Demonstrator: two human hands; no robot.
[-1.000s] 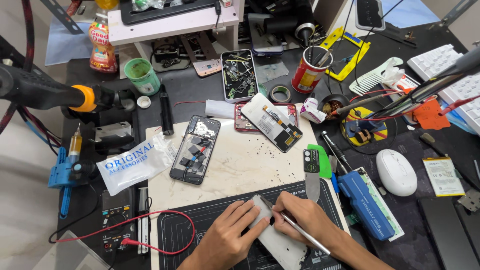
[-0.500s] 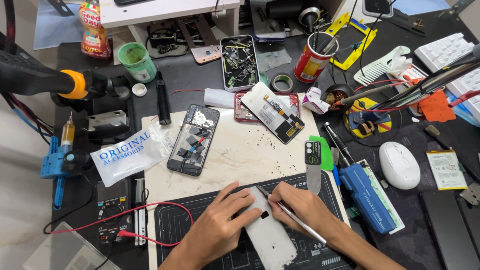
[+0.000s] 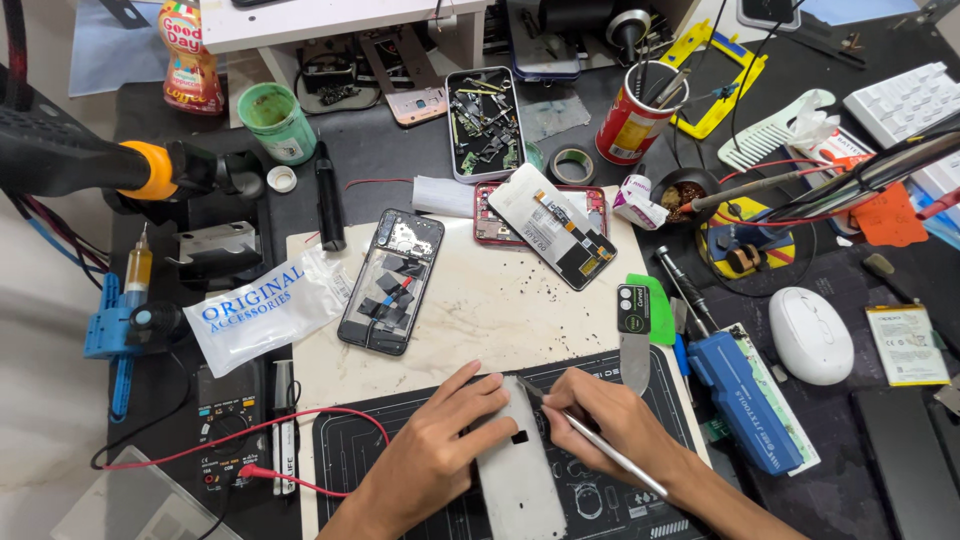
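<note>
My left hand [image 3: 432,448] presses down on a grey phone back panel [image 3: 517,478] that lies on the black work mat [image 3: 345,460] at the bottom centre. My right hand [image 3: 610,420] holds a thin metal tool [image 3: 600,444] like a pen, its tip touching the panel's upper right edge. An opened phone body [image 3: 390,280] with bare internals rests on the white board [image 3: 480,310] above my hands. A screen part [image 3: 553,228] lies tilted over a red phone frame [image 3: 483,228].
Clear plastic bag [image 3: 265,308] at left, multimeter [image 3: 232,425] with red lead at lower left. Tray of small parts [image 3: 485,125], red tin of tools [image 3: 632,122], tape roll [image 3: 573,165]. Blue box [image 3: 745,400], white mouse [image 3: 810,335], scraper [image 3: 633,335] at right. Green cup [image 3: 277,122].
The view has shifted slightly down and closer. Both hands have stayed on the grey panel, with the tool tip working along its upper edge.
</note>
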